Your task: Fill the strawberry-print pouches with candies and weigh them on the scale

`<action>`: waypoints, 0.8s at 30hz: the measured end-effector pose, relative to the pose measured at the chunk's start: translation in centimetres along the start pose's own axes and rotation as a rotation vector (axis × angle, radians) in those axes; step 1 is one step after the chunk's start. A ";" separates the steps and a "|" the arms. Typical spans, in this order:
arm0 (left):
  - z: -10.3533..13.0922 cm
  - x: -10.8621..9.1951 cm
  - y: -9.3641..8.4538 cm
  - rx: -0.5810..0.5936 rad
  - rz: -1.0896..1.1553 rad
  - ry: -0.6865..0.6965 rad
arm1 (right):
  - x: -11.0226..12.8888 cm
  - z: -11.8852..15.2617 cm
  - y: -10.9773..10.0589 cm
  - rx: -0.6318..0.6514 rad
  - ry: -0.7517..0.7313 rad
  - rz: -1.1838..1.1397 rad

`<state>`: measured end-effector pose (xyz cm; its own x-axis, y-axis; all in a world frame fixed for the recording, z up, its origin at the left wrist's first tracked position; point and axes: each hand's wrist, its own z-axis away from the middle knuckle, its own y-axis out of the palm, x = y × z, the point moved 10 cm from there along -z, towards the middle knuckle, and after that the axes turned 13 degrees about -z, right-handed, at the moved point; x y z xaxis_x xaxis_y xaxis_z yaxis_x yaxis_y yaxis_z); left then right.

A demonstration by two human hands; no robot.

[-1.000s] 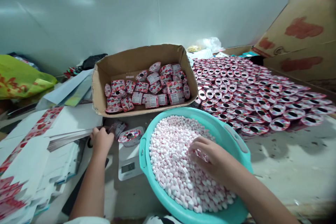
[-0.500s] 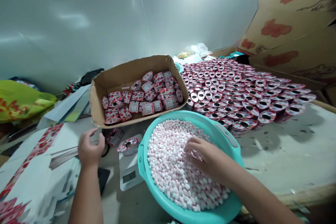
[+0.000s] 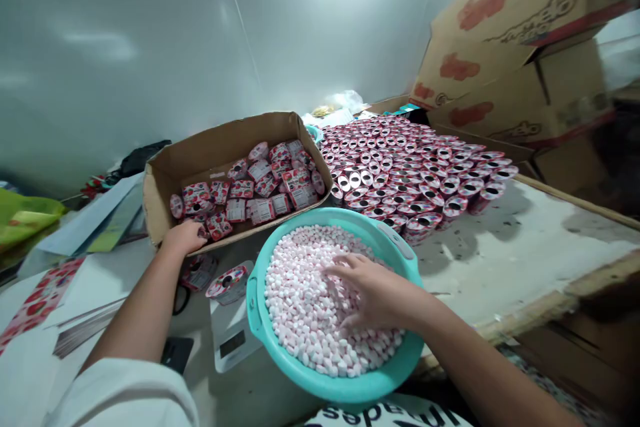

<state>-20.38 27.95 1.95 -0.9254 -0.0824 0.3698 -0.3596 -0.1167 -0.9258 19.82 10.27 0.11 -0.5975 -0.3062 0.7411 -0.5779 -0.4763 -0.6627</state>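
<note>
My left hand [image 3: 186, 236] reaches over the front left edge of a cardboard box [image 3: 230, 135] that holds several small red-and-white packs [image 3: 241, 189]; its fingers touch a pack there, and their tips are partly hidden. Fingers spread, my right hand [image 3: 363, 290] rests in the pink and white candies [image 3: 295, 307] filling a turquoise basin [image 3: 300, 373]. Left of the basin, an oval printed container [image 3: 230, 283] sits on a white scale [image 3: 235, 340]. Another pack [image 3: 199, 271] lies below the box.
Many upright oval containers [image 3: 410, 173] crowd the table [image 3: 530, 260] at the right. Large cardboard cartons [image 3: 480, 47] lean behind them. Paper sheets and a printed strip [image 3: 43, 293] lie at the left, with a yellow bag [image 3: 27, 213] beyond.
The view has turned to the right. My left hand has moved up from beside the box to its packs. My right hand has spread its fingers wider in the candies.
</note>
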 end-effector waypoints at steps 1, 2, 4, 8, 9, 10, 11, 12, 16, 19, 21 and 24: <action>0.5 0.3 -0.4 -0.014 -0.011 -0.015 | 0.2 0.0 -0.2 -0.004 -0.019 -0.010; 1.1 0.7 -1.0 -0.030 -0.024 -0.037 | 0.4 0.0 -0.3 -0.008 -0.031 -0.019; 2.6 1.9 -2.9 -0.093 -0.024 -0.118 | 0.7 0.0 -0.4 -0.012 -0.044 -0.023; 8.3 4.0 -8.7 -0.364 0.249 -0.321 | 0.9 0.0 0.0 -0.025 -0.060 -0.047; 10.1 3.8 -9.8 -0.425 0.399 -0.337 | 0.9 0.0 0.1 -0.034 -0.068 -0.054; 11.9 3.0 -10.4 -0.463 0.594 -0.331 | 0.9 0.0 0.1 -0.045 -0.073 -0.056; 13.4 1.6 -10.5 -0.462 0.800 -0.301 | 0.8 0.0 0.2 -0.051 -0.078 -0.052; 14.8 -0.4 -10.4 -0.451 0.978 -0.262 | 0.7 0.0 0.2 -0.052 -0.085 -0.044; 18.6 -11.1 -8.6 -0.335 1.414 -0.059 | 0.9 -1.2 -0.4 -0.069 -0.149 0.031; 19.1 -17.0 -6.9 -0.241 1.430 0.017 | 0.4 -3.0 0.5 0.076 -0.107 0.108; 19.0 -18.2 -6.7 -0.286 1.286 0.021 | 0.0 -3.9 1.6 0.212 -0.066 0.159; 19.0 -18.3 -7.2 -0.382 1.183 0.057 | 0.1 -4.0 2.5 0.315 -0.087 0.234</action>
<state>1.42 11.49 3.32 -0.7048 0.1036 -0.7018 0.6954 0.2964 -0.6547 16.09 12.30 -1.90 -0.6358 -0.4985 0.5893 -0.2251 -0.6105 -0.7593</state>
